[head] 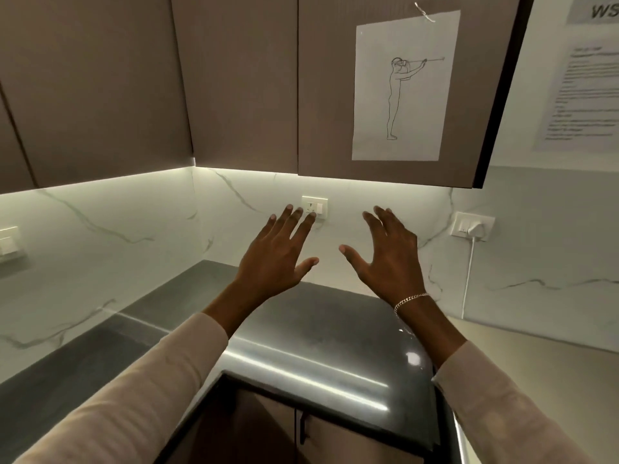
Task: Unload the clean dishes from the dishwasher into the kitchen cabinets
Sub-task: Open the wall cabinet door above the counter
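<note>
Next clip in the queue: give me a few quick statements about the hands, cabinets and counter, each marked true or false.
1. The left hand and right hand are both empty, with fingers spread. True.
2. The upper cabinet doors stand open. False: every door in view is closed.
3. A plate lies on the dark counter. False: no dish shows on it.
4. A drawing of a standing figure hangs on one cabinet door. True.
5. A bracelet sits on the left wrist. False: it is on the right wrist.
6. A white plug sits in the socket on the right. True.
</note>
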